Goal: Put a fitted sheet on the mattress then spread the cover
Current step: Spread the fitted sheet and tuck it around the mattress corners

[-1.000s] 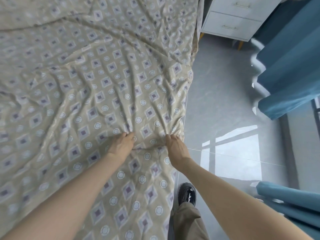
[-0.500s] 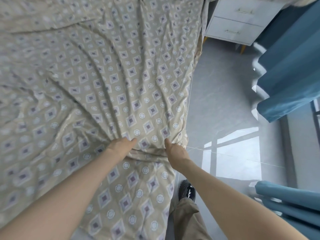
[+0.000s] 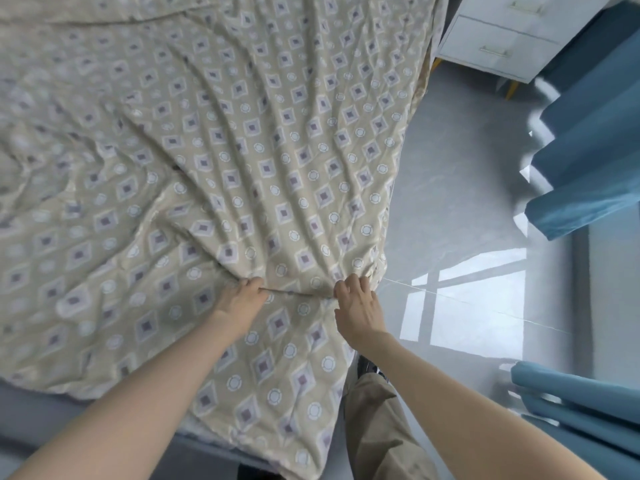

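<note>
patterned cover (image 3: 242, 150) lies rumpled, glossy floor (image 3: 467, 209) beside (blue curtain (image 3: 588, 150) right). my left hand (image 3: 240, 301) and right hand (image 3: 358, 303) clench a fold, drawn tauter than before.

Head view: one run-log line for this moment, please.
left hand grips cover | right hand grips cover | creases fan from both grips

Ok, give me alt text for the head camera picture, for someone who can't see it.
Seen from above, the person's left hand and right hand grip a bunched fold of a beige diamond-patterned cover near the bed's right edge, with creases fanning away from them. To the right are a glossy grey floor, a white drawer unit and blue curtains.
</note>
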Available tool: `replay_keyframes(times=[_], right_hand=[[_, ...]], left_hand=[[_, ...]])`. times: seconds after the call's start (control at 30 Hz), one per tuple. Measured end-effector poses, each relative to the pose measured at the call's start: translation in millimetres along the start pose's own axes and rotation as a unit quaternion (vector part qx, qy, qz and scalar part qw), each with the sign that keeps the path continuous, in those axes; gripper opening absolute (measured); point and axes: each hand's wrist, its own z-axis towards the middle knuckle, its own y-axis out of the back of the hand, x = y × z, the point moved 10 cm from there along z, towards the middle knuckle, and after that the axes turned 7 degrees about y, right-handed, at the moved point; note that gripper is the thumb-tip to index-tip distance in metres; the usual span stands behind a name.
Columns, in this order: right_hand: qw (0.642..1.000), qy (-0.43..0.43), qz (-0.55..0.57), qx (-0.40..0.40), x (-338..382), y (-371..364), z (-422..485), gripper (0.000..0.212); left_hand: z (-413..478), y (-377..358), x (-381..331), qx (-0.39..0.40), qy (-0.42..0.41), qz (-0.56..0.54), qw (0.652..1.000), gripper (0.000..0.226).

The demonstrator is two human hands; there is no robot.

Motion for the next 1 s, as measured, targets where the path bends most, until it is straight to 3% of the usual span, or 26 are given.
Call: replay_keyframes(times=[0.07, 0.2, 0.3, 0.43, 0.63, 0.77, 0.93, 1.0], right_hand=[[1.0, 0.014, -0.011, 0.026, 12.5, -8.5, -9.2, 0.032], [0.99, 0.017, -0.033, 0.136, 25.4, -44.9, -22.5, 0.059], [0.99, 0.009, -0.048, 0.136, 28.7, -61.7, -26.4, 0.067], [0.993, 0.012, -0.058, 0.107, 24.9, -66.9, -21.0, 0.058], [0.996, 0.038, -0.013, 0.08, 25.7, -69.2, -24.5, 0.014], [0.997, 0.047, 0.03, 0.05, 27.8, -68.1, -34.5, 0.018], [0.992, 0.066, 0.073, 0.074, 35.5, -62.3, -49.3, 0.017], [0.99, 0.058, 0.09, 0.089, 35.9, -62.9, -52.4, 0.038]], left_hand=[[-11.3, -2.0, 2.7, -0.008, 0.019, -0.019, 1.0, 0.062], [-25.0, -30.5, 2.5, 0.024, 0.046, -0.043, 0.998, 0.063], [-31.3, -49.3, -0.8, 0.028, 0.066, -0.076, 0.995, 0.068], [-30.3, -52.8, -5.6, -0.02, 0.117, -0.133, 0.984, 0.063], [-25.4, -44.0, -13.6, -0.06, 0.154, -0.13, 0.978, 0.04], [-28.0, -42.1, -20.9, -0.064, 0.136, -0.079, 0.985, 0.03], [-39.6, -47.3, -31.4, -0.062, 0.081, -0.105, 0.989, 0.052], [-48.5, -45.0, -30.7, -0.054, 0.072, -0.118, 0.989, 0.059]])
